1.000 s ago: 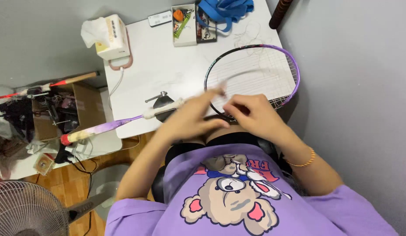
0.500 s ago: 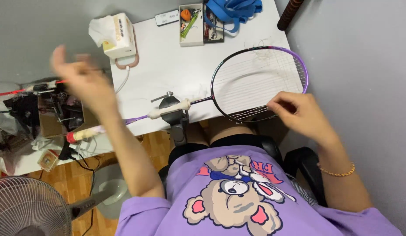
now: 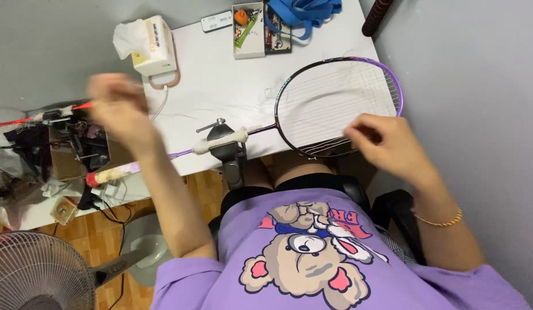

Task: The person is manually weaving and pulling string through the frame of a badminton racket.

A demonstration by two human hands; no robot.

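- Racket [image 3: 335, 106] lies across the white worktop [image 3: 220, 86], its head at about 2 o'clock from the person's chest, frame purple and black, part strung.
- Its shaft runs down-left through a clamp [image 3: 225, 143] at the worktop's near edge; the handle sticks out past the edge towards 9 o'clock.
- Right hand [image 3: 387, 146] sits at the head's lower rim, at 5 o'clock on the hoop, fingers curled shut in a pinch. What it pinches is too small to make out.
- Left hand [image 3: 117, 106] is up and out at 10 o'clock, well apart from the racket, blurred, fingers bunched closed. A thin string [image 3: 180, 116] shows faintly across the worktop between the left hand and the head; I cannot tell if the hand grips it.
- Tissue box [image 3: 154, 46] stands at the worktop's far-left corner, just beyond that hand.
- Small tray [image 3: 248, 28] of bits and a blue strap [image 3: 301, 11] sit at the far edge, 12 o'clock.
- Fan [image 3: 37, 270] on the floor at 8 o'clock.
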